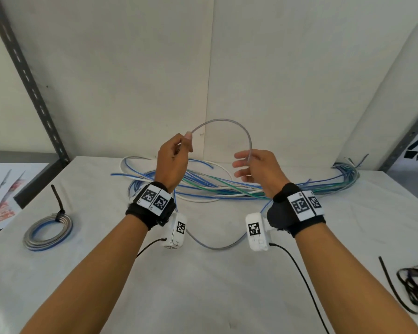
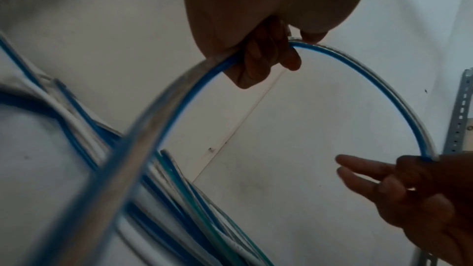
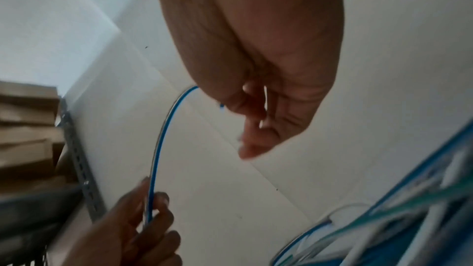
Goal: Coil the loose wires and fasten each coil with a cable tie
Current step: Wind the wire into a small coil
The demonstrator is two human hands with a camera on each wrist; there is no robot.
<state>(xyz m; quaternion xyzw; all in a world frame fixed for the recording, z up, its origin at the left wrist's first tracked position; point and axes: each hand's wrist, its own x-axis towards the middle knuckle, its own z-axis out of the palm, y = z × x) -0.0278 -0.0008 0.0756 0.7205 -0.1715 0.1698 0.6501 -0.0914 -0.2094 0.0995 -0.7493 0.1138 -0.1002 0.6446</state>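
The wire [image 1: 227,124] arcs above the counter [image 1: 203,285] between your hands: your left hand [image 1: 173,157] pinches its end, your right hand [image 1: 256,167] pinches it further along, other fingers spread. It looks light and springy, so grip where loops cross. Behind lie the loose wires [image 1: 203,184]; a tied coil [image 1: 47,231] sits left, cable ties [image 1: 415,283] right, white walls close around.

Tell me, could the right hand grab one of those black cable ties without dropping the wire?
Probably not: the right hand pinches the wire held up between both hands, while the cable ties lie at the table's right edge.
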